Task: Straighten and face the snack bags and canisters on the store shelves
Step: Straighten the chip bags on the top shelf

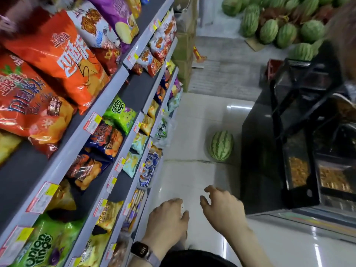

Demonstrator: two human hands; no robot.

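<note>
Grey store shelves (pixel 107 87) run down the left side, stacked with snack bags. Large orange chip bags (pixel 57 54) lean on the upper shelf. Green onion-ring bags (pixel 120 114) and dark blue bags (pixel 107 139) fill the shelf below. Pale teal bags (pixel 133 162) and yellow bags (pixel 147 124) sit lower still. My left hand (pixel 169 220), with a watch on its wrist, hangs over the floor beside the lowest shelf edge, fingers loosely curled, holding nothing. My right hand (pixel 221 207) hovers further right, fingers spread and relaxed, touching no bag.
A lone watermelon (pixel 221 146) lies on the white tiled floor ahead. More watermelons (pixel 279 26) are piled at the far end of the aisle. A black display counter (pixel 279 151) with bins of nuts stands on the right. Cardboard boxes (pixel 183 54) stand past the shelf end.
</note>
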